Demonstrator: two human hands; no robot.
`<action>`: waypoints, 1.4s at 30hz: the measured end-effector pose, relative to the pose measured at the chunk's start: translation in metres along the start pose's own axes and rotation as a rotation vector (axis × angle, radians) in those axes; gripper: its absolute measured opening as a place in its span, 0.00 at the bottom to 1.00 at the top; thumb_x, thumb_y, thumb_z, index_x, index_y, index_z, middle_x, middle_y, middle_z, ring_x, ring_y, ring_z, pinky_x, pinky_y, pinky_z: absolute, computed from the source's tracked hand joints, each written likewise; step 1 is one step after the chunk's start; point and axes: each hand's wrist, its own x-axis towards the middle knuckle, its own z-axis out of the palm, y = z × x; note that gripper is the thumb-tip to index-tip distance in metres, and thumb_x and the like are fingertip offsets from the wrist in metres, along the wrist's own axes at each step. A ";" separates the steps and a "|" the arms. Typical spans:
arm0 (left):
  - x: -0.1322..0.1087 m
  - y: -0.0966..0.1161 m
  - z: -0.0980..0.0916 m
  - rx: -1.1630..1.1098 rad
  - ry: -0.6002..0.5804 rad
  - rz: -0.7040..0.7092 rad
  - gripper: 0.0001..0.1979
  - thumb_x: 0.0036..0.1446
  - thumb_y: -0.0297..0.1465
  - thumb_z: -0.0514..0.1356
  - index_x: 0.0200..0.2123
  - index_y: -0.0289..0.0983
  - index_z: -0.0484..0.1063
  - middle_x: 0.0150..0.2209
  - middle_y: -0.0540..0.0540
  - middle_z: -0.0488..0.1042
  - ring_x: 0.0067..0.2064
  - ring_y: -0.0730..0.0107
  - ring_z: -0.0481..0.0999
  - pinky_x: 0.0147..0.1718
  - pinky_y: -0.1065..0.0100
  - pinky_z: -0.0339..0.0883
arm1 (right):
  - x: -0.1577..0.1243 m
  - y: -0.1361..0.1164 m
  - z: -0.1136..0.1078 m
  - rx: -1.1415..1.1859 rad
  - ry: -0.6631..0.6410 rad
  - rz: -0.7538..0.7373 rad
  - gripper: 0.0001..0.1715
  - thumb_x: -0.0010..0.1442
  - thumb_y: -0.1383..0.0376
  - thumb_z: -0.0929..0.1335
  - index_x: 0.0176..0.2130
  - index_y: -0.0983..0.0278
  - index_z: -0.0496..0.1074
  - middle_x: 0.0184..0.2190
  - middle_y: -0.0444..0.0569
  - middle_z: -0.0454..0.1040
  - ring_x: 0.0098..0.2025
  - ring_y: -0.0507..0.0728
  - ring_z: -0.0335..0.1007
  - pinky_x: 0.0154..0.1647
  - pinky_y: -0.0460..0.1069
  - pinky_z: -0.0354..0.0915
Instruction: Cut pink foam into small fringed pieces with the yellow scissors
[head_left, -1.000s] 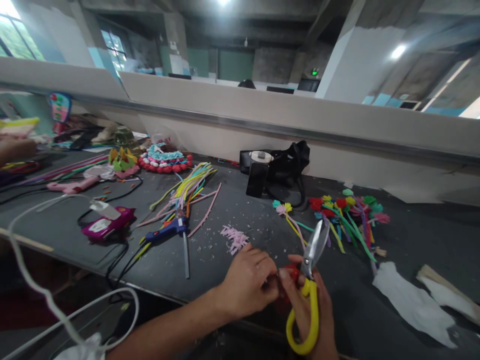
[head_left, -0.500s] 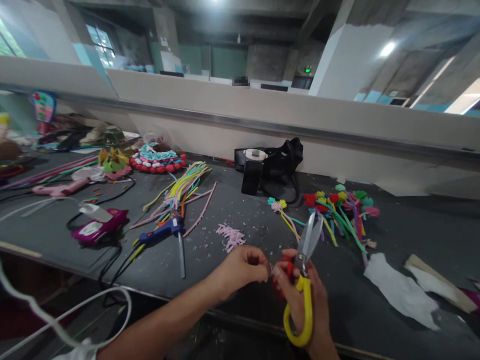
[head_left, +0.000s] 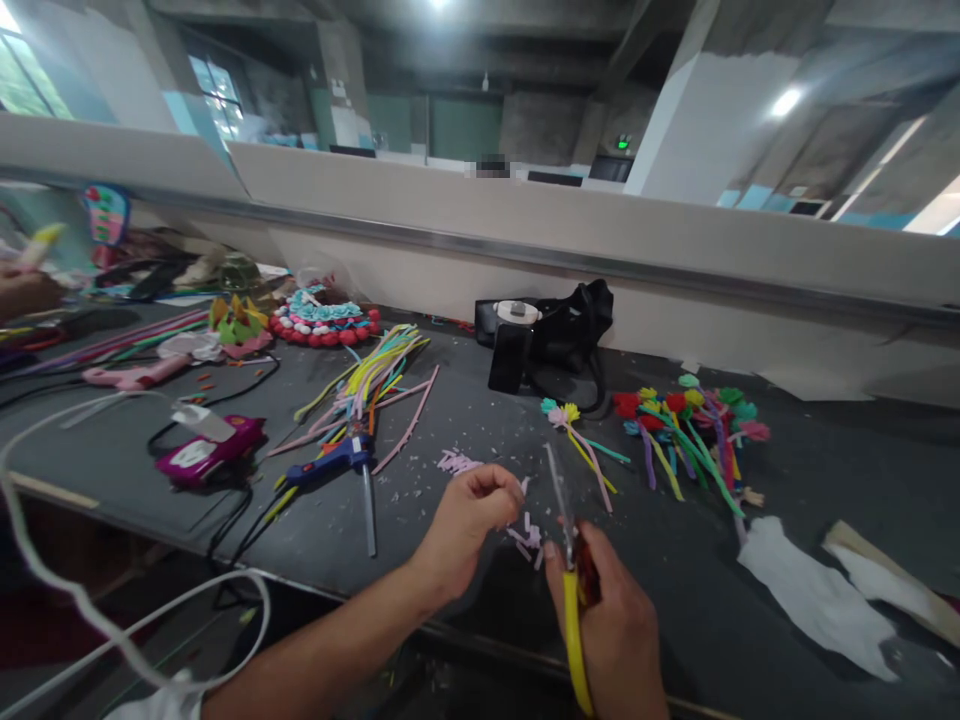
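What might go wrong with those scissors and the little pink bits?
The scissors in the right hand have bare blades near the left hand, so they might nick it if the two came together.

Small pink pieces lie loose between the hands, so a bump might scatter them.

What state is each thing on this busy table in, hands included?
Scissors: gripped in the right hand; blades nearly edge-on, opening unclear.
Left hand: fingers curled, grip unclear.
Pink cuttings: snipped short, in separate clusters.
Pipe-cleaner flowers: formed, lying down, mostly heaped.
Loose pipe cleaners: untidily bundled.
Blue glue gun: lying down, unheld.
Phone: propped up, screen dark.
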 end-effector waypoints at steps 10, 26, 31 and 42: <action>-0.003 0.007 0.000 -0.094 0.134 0.053 0.05 0.42 0.29 0.64 0.23 0.34 0.71 0.21 0.52 0.66 0.24 0.77 0.60 0.26 0.73 0.53 | -0.015 0.001 0.014 -0.223 -0.014 -0.161 0.21 0.64 0.56 0.60 0.47 0.64 0.72 0.38 0.53 0.79 0.37 0.58 0.77 0.36 0.50 0.70; -0.007 0.007 0.005 -0.191 0.102 0.041 0.05 0.44 0.28 0.64 0.23 0.34 0.70 0.19 0.54 0.64 0.22 0.79 0.58 0.24 0.74 0.52 | -0.020 0.008 0.019 -0.234 -0.045 -0.209 0.20 0.65 0.56 0.61 0.49 0.64 0.70 0.41 0.52 0.79 0.39 0.58 0.78 0.35 0.48 0.71; -0.009 0.008 0.006 -0.202 0.102 0.029 0.05 0.45 0.28 0.64 0.24 0.34 0.70 0.19 0.54 0.64 0.22 0.79 0.58 0.24 0.74 0.52 | -0.021 0.009 0.019 -0.233 -0.036 -0.218 0.21 0.65 0.55 0.61 0.50 0.65 0.70 0.42 0.53 0.79 0.40 0.58 0.78 0.36 0.48 0.71; -0.010 -0.003 0.007 -0.182 0.024 -0.004 0.05 0.44 0.28 0.63 0.24 0.34 0.70 0.19 0.54 0.65 0.22 0.79 0.59 0.25 0.74 0.53 | -0.016 0.002 0.015 -0.190 -0.054 -0.144 0.23 0.66 0.51 0.59 0.49 0.63 0.70 0.39 0.51 0.79 0.36 0.58 0.78 0.32 0.48 0.70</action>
